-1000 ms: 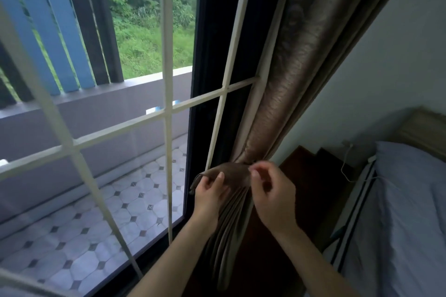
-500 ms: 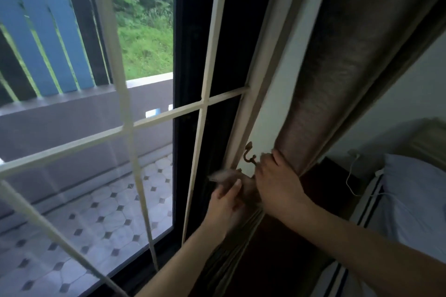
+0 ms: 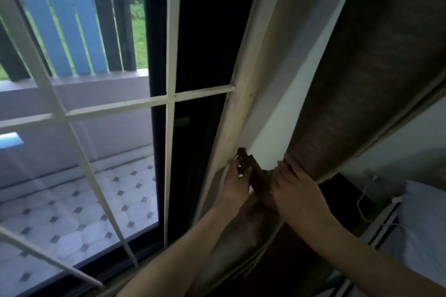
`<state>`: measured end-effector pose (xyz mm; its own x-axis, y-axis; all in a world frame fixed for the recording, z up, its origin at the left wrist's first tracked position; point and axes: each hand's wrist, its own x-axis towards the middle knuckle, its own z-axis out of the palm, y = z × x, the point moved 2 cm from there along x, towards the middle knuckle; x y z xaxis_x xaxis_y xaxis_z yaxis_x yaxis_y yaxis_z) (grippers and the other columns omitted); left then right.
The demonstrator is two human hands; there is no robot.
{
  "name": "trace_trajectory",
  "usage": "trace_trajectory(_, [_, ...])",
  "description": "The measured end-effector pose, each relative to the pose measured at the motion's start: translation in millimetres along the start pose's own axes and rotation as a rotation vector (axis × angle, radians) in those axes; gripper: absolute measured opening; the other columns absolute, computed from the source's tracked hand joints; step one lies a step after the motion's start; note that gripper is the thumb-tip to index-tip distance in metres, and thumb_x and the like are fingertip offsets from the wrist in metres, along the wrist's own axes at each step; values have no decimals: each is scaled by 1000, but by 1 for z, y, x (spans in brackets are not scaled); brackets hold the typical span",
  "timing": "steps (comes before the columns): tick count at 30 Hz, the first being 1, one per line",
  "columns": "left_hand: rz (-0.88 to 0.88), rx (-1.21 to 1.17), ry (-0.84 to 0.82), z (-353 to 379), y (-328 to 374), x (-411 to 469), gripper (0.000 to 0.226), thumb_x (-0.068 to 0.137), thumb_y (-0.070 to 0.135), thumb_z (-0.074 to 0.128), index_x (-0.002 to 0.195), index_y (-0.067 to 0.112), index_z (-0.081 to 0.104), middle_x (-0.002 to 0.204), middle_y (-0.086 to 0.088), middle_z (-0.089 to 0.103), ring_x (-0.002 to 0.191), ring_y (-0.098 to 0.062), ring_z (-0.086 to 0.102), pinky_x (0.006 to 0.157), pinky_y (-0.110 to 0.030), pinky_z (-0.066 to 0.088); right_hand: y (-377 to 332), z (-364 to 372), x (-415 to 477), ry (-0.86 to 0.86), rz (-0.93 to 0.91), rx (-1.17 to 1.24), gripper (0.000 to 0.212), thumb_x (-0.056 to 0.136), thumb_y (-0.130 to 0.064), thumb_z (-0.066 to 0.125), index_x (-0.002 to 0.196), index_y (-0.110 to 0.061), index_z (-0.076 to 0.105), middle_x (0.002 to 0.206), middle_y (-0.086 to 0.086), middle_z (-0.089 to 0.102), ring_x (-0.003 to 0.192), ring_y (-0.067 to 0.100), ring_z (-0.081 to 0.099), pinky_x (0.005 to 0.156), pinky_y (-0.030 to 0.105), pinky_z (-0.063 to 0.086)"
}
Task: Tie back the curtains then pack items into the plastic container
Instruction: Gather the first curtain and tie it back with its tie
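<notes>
Brown curtain (image 3: 357, 94) of sheeny cloth

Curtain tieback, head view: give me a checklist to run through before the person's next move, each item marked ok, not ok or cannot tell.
1. Curtain gathered into a bunch at waist height: ok.
2. Right hand grips the bunch: ok.
3. Tieback band runs between the two hands: ok.
4. Left hand pinches the band's end beside the window frame: ok.
5. Band's end fastened to the wall: cannot tell; only a blurred dark shape shows above the left fingers.
6. Plastic container in sight for packing: not ok, none in view.
</notes>
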<state>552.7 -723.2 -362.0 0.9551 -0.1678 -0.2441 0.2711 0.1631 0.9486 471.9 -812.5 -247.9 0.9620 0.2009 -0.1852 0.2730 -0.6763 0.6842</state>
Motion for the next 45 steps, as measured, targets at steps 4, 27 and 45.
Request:
trace_trajectory(4, [251, 265, 94, 1, 4, -7, 67, 85, 1, 65, 141, 26, 40, 132, 19, 47, 106, -7, 58, 87, -28, 55, 5, 27, 12, 79, 28, 59, 23, 74, -16, 64, 83, 3, 73, 85, 22, 71, 96, 37, 64, 118, 51, 6])
trace_trajectory(27, [547, 1439, -54, -8, -5, 18, 55, 97, 11, 40, 149, 9, 21, 159, -3, 12, 146, -18, 14, 105, -36, 42, 14, 24, 30, 112, -4, 2, 24, 86, -10, 62, 109, -5, 67, 120, 13, 65, 122, 32, 52, 111, 51, -15])
trace_trajectory(45, [439, 1590, -170, -8, 0, 13, 77, 93, 11, 50, 150, 28, 1, 153, 1, 24, 135, -26, 40, 73, -39, 53, -8, 33, 44, 213, 37, 13, 26, 92, -17, 57, 113, -6, 68, 127, 12, 62, 129, 31, 47, 121, 52, 3])
